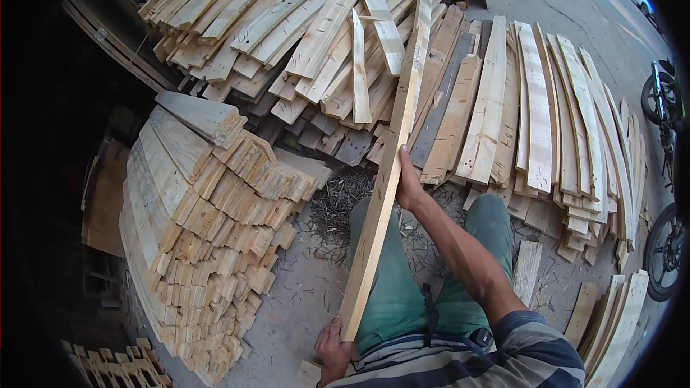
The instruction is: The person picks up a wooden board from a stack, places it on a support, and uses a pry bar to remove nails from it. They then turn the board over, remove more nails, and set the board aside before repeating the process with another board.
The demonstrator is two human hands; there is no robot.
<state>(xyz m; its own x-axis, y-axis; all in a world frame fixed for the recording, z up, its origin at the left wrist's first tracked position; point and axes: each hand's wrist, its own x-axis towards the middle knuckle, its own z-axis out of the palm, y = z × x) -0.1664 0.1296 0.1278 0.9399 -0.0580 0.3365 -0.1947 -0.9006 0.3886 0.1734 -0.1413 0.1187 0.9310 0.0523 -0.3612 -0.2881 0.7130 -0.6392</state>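
Here the long plank [384, 172] is gripped at mid-length by the right hand [408, 185] and at its near end by the left hand [332, 350], fingers closed; it is best kept level beyond the fingertips, clear of the stacked boards [208, 223].

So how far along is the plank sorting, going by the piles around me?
Done, it seems: a neat stack of short boards on the left and planks laid out in a fan on the right. In hand: one long plank, the right hand gripping its middle and the left hand its near end. Left: the loose heap of planks ahead looks unsorted.
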